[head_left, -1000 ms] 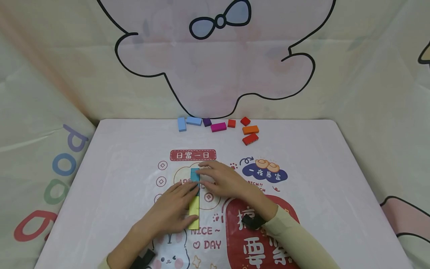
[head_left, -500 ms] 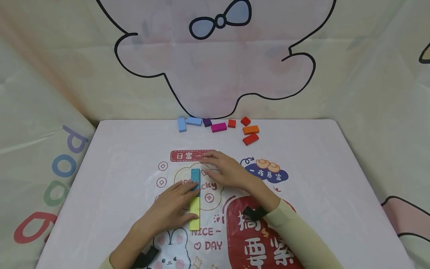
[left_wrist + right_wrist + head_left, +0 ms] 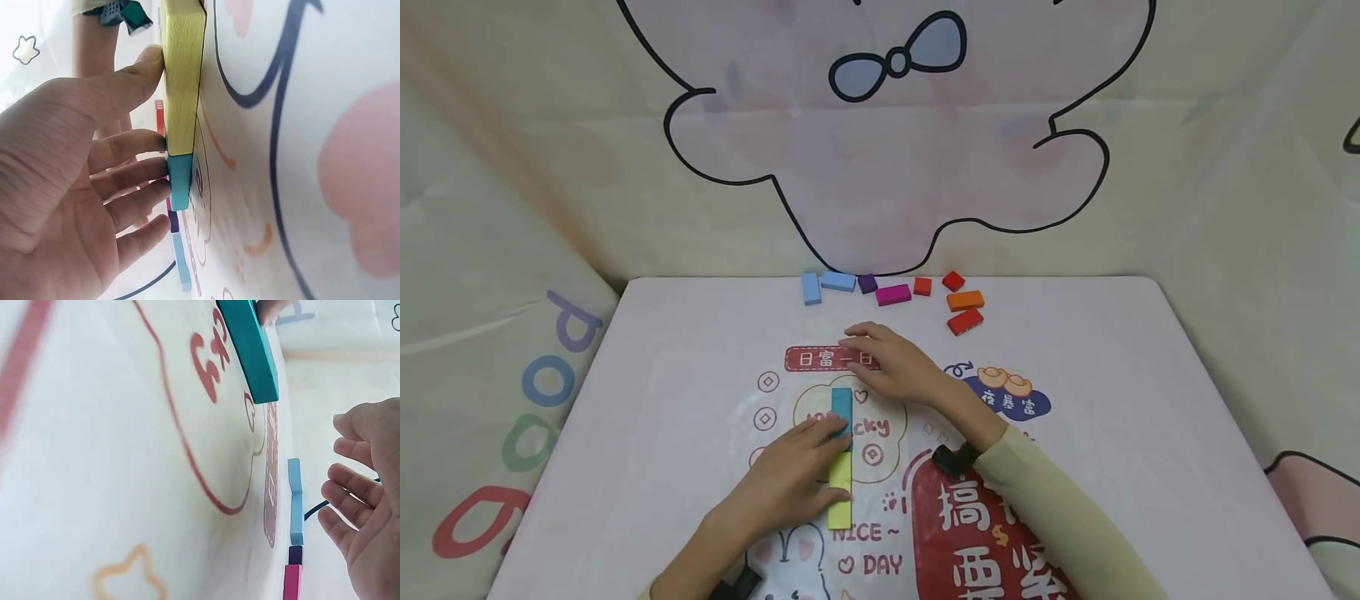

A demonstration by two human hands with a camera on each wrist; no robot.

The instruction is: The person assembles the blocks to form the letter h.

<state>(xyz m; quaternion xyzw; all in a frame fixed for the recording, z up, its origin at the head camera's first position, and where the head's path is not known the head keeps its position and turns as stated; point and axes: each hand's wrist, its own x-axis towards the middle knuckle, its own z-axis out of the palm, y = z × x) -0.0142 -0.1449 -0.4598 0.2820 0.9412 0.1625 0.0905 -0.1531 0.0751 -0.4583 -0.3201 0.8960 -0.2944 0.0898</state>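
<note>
A yellow block [image 3: 839,515] and a teal block [image 3: 842,402] lie end to end in a line on the table, the teal one farther away. My left hand [image 3: 790,473] rests on them with extended fingers; in the left wrist view its thumb touches the yellow block [image 3: 182,81] and its fingertips reach the teal block [image 3: 180,181]. My right hand [image 3: 895,363] hovers beyond the teal block's far end, fingers loosely bent and holding nothing. The right wrist view shows that hand [image 3: 375,487] apart from the teal block [image 3: 253,353].
Along the table's [image 3: 700,333] back edge lie two light blue blocks [image 3: 811,289], a purple block [image 3: 867,284], a magenta block [image 3: 893,295], an orange block [image 3: 965,301] and several red blocks [image 3: 966,322]. A printed curtain [image 3: 880,183] hangs behind.
My right hand has moved away from the teal block, toward the back of the table. The left hand stays on the blocks. The head view has tipped slightly upward.
</note>
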